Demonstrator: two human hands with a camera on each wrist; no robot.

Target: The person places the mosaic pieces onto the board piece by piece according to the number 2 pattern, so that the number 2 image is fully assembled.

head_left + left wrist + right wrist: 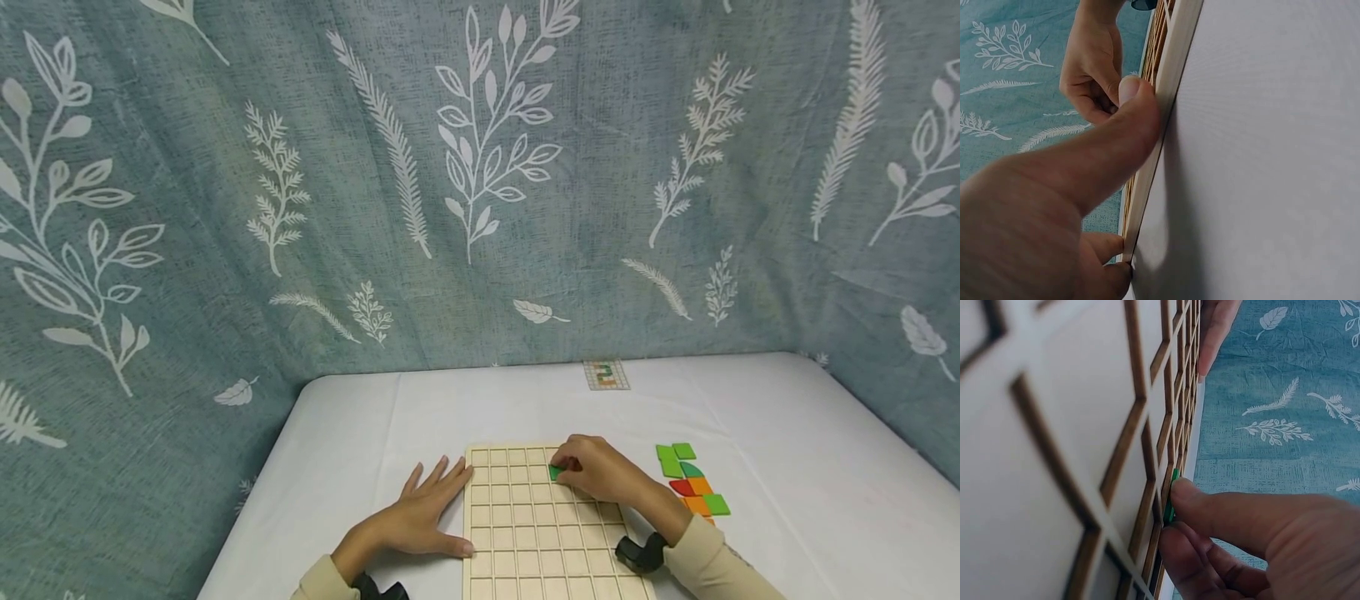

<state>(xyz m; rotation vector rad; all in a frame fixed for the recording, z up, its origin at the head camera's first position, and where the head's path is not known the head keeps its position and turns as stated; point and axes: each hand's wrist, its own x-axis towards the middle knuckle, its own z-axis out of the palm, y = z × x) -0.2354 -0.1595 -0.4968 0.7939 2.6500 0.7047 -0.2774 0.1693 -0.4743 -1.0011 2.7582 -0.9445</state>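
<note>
A pale wooden grid board (pixel 517 517) with square recesses lies on the white table. Between thumb and fingers my right hand (pixel 600 471) pinches a small green tile (pixel 555 472) over a cell in the board's far right part. In the right wrist view the green tile (pixel 1171 499) stands tilted at the grid, pinched by the right hand (pixel 1254 537). My left hand (pixel 420 517) rests at the board's left edge with fingers spread. Thumb and fingertips of the left hand (pixel 1054 181) touch the board's side (pixel 1166 94) in the left wrist view.
Right of the board lie several loose tiles: green squares (pixel 671 467), a red piece (pixel 681 487), orange pieces (pixel 697 505). A small gridded card (pixel 606 375) with a coloured pattern lies at the table's far edge. Behind hangs a leaf-patterned curtain (pixel 570 208).
</note>
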